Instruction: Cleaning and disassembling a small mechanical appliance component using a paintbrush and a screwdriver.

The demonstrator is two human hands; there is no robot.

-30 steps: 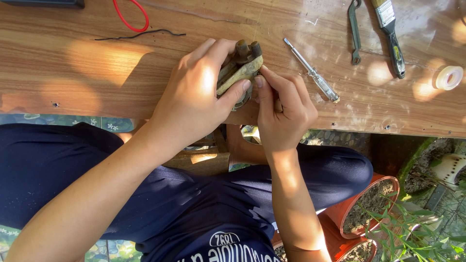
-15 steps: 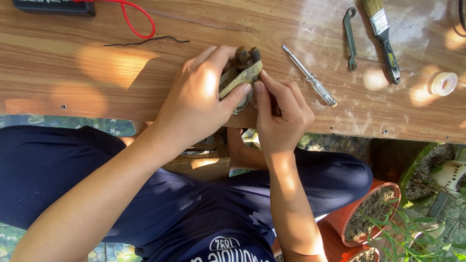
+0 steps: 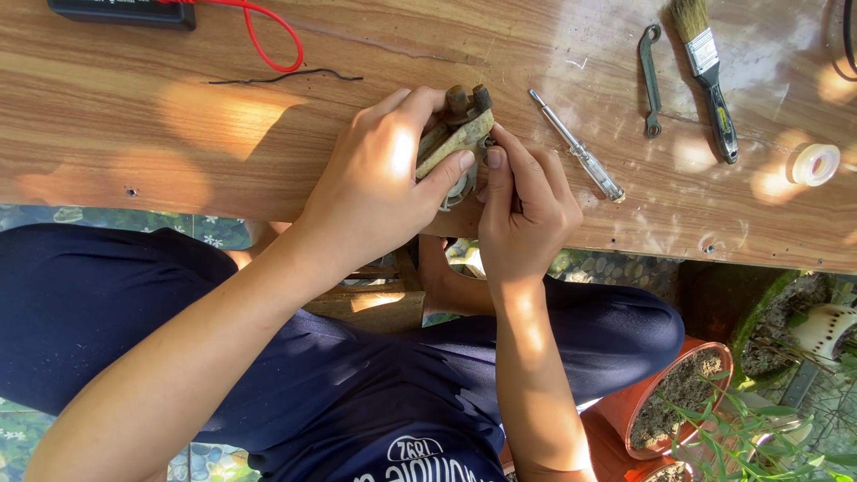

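Note:
A small, dirty metal part (image 3: 457, 134) with two stubby posts on top sits at the near edge of the wooden table (image 3: 178, 143). My left hand (image 3: 379, 183) wraps around it from the left, thumb pressed along its front. My right hand (image 3: 525, 210) pinches its right lower side with the fingertips. Most of the part is hidden by both hands.
A screwdriver with a clear handle (image 3: 577, 145) lies just right of my hands. Farther right are a small wrench (image 3: 651, 78), a paintbrush (image 3: 705, 71) and a roll of tape (image 3: 815, 164). A red wire (image 3: 268, 40), a thin black wire (image 3: 286, 77) and a dark device (image 3: 120, 11) lie at the back left. Orange plant pots (image 3: 669, 402) stand below.
Both hands stay on the part; the view has drifted slightly, showing more of the far side of the table. The grip looks unchanged.

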